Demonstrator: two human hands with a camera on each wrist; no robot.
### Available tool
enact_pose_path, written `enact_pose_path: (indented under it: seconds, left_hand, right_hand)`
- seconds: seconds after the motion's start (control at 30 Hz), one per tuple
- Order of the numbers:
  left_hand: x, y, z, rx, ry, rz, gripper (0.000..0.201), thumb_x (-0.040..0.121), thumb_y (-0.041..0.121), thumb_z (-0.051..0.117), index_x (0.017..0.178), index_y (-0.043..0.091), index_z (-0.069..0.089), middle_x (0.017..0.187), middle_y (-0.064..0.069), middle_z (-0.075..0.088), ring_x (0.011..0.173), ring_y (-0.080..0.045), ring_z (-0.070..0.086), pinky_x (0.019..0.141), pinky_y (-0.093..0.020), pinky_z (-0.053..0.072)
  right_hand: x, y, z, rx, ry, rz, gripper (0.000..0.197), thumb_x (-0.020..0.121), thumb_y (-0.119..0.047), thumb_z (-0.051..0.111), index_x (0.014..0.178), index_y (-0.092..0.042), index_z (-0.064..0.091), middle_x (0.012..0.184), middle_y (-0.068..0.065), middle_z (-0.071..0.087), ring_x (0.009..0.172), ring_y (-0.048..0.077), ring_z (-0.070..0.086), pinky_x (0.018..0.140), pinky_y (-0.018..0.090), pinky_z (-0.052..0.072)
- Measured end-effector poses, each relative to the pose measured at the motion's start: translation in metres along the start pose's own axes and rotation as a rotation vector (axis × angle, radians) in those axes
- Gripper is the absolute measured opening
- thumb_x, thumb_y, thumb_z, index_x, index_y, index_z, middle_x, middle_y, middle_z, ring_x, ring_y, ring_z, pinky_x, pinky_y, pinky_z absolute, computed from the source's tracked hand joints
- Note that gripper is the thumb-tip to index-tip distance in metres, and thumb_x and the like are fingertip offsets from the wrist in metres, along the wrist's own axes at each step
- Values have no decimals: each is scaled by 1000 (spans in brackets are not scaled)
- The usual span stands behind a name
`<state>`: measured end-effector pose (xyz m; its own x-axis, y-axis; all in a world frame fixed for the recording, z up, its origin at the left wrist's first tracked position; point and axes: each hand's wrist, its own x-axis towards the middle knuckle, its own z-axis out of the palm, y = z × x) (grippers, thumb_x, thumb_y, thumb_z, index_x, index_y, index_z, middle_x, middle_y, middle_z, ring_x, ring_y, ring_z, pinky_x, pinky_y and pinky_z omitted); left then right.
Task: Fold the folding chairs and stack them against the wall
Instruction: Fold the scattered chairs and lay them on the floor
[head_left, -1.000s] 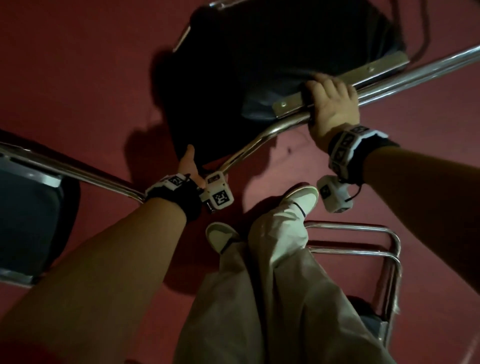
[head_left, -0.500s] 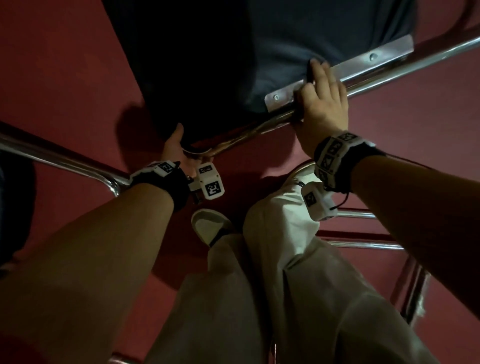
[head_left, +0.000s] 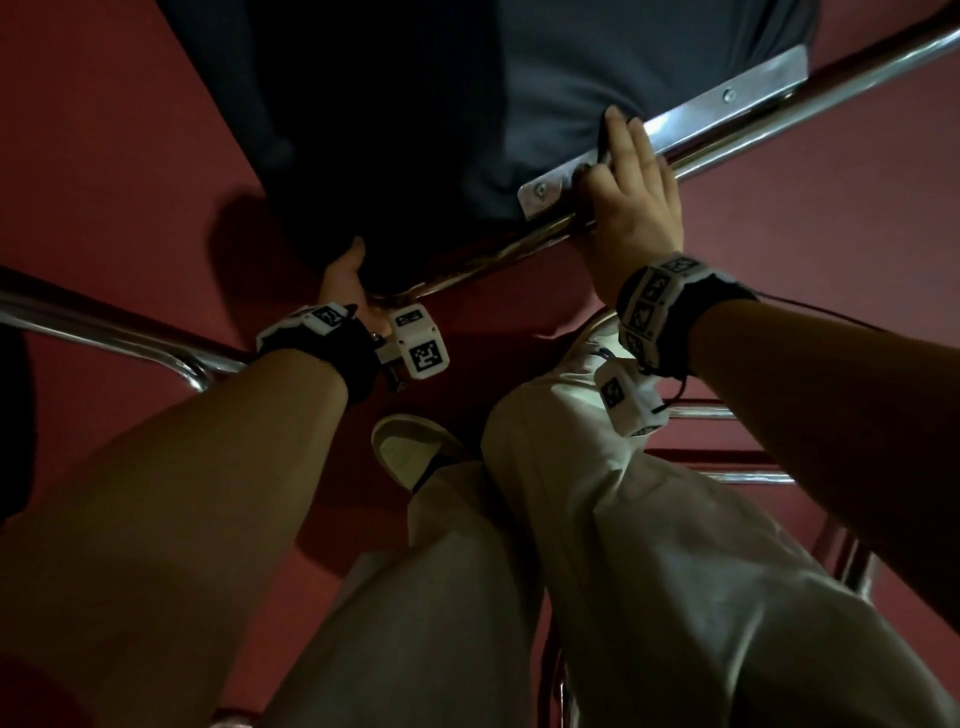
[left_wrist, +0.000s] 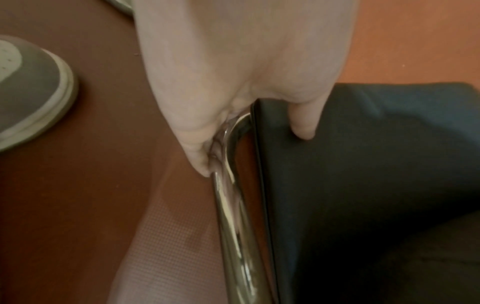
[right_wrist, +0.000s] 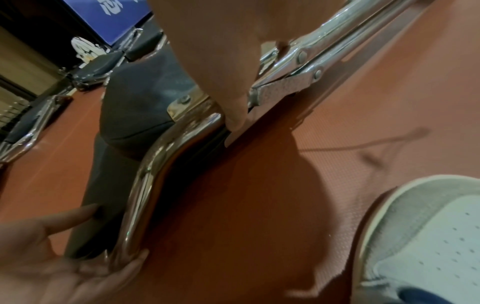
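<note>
A: Which step is going on?
B: Folding, I think. The chair (head_left: 519, 104) is hanging tilted over the red floor (head_left: 104, 156); the right hand (head_left: 631, 202) is gripping the chrome tube (head_left: 831, 98) by the seat bracket (head_left: 727, 96), and the left hand (left_wrist: 233, 72) is pinching the tube's bend beside the backrest (left_wrist: 376, 185)
A: And next?
B: Probably pressing the seat flat to the frame, then carrying it to the wall

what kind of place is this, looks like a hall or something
Probably a hall or event room. The floor is a wide red textured surface, more folding chairs stand in a row in the right wrist view, and a blue banner hangs behind them.
</note>
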<state>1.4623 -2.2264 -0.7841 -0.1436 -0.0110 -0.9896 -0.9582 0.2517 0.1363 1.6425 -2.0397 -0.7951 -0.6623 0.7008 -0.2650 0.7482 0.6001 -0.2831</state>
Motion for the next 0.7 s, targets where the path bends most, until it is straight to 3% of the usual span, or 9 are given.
enact_pose_path:
  seconds: [0.17,0.33,0.43,0.47,0.57,0.63,0.7]
  left_hand:
    - [-11,3,3,38,29,-9,39,100,47,53,99,9,63,105,-11,69,86,-26,67,63,-36,52]
    - [-27,3,11,78,65,4,31,102,36,52,88,10,60,87,-9,66,76,-24,64,57,-33,53]
    - [-43,6,13,70,30,-39,35,103,38,50,89,7,57,68,-10,70,73,-26,62,42,-28,53]
    - [-49,8,12,67,8,-57,35,102,40,52,93,6,59,71,-11,72,75,-27,63,41,-30,53]
    - [-71,12,12,60,18,-78,39,98,40,58,116,6,57,111,-17,64,90,-32,65,60,-43,54]
    - [-89,18,11,64,71,-52,50,96,39,62,140,19,46,140,-16,48,115,-33,59,79,-50,53]
    - [-113,24,12,72,80,-11,63,94,40,64,150,26,38,152,-11,39,130,-32,50,95,-55,49]
  right_hand:
    - [-2,-3,-3,10,-48,19,16,99,-29,51,110,-19,56,165,2,18,152,25,15,120,46,16]
    - [-2,-6,-14,35,-126,29,18,99,-28,52,112,-17,55,165,3,14,152,27,12,121,48,13]
    - [-4,-11,-26,58,-230,55,28,94,-25,53,122,-20,55,166,2,10,153,27,8,122,49,14]
    - [-4,-13,-30,72,-258,72,32,94,-22,53,126,-21,54,166,2,10,153,28,8,121,50,16]
    - [-6,-22,-44,199,-300,121,43,95,-16,50,138,-15,48,165,5,15,151,33,16,118,53,26]
    - [-11,-31,-63,269,-279,149,44,93,-12,52,137,-9,48,164,11,19,148,37,24,116,50,29]
    - [-16,-45,-88,314,-299,159,48,88,-8,57,135,-6,50,162,15,21,145,38,28,117,44,29]
